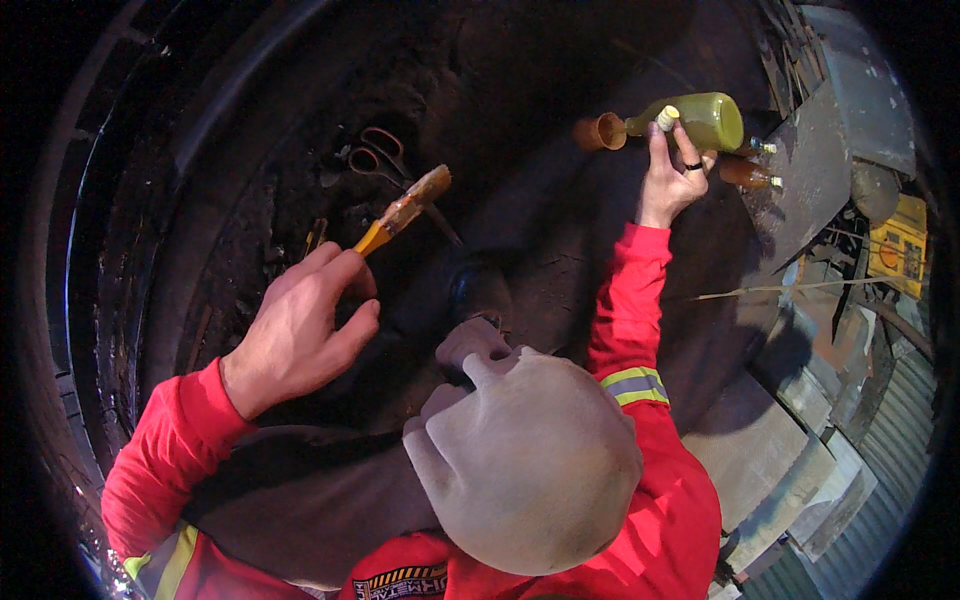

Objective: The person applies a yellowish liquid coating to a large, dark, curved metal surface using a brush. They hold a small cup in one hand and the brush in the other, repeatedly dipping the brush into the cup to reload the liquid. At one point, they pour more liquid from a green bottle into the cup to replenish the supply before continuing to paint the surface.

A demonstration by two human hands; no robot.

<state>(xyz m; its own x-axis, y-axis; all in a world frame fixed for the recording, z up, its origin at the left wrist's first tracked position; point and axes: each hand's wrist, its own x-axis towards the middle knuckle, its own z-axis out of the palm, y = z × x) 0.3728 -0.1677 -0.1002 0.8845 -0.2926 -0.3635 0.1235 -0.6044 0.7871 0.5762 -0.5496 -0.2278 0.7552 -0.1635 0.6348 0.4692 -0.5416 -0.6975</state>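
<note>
Our left fingers (345, 275) grasp the orange handle of a paintbrush (405, 212), its bristles raised over the dark inner wall of a big tyre (200, 200). Our right fingers (665, 135) are clenched round the neck of a greenish bottle (705, 120), tipped sideways toward a small brown cup (600, 131) just beside its mouth. We judge the liquid is being poured out; loading the brush calls for a steady tilt. Scissors (380, 158) lie near the brush.

Dark, grimy work surface (560, 215) carries red-handled scissors (378, 155) and two small brown bottles (748, 172) at right edge.
</note>
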